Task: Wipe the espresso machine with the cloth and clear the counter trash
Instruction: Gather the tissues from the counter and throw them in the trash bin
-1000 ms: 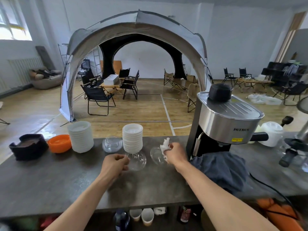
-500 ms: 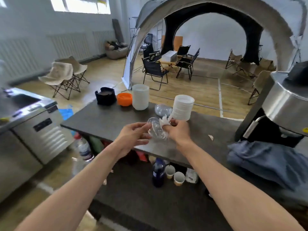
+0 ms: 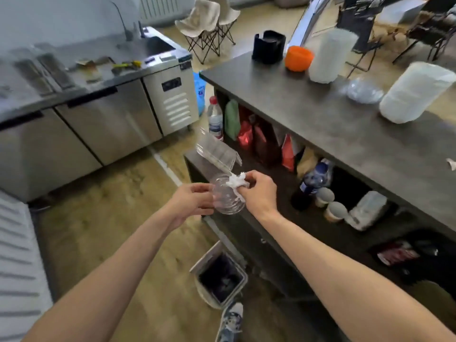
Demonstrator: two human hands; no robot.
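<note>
My left hand grips a clear plastic dome lid by its left edge, held in the air beside the counter. My right hand pinches a crumpled white tissue against the lid's upper right rim. Both hands hover above the floor, up and slightly left of a small bin with a dark liner that stands at the counter's foot. A small white scrap lies on the grey counter at the right edge. The espresso machine and the cloth are out of view.
On the counter stand two stacks of white lids, an orange bowl, a black holder and another clear lid. Shelves under the counter hold bottles, bags and cups. A steel fridge unit is at the left. My shoe is near the bin.
My view has swung left and down, away from the espresso machine. Both hands have carried the clear lid and tissue off the counter, to above the floor bin.
</note>
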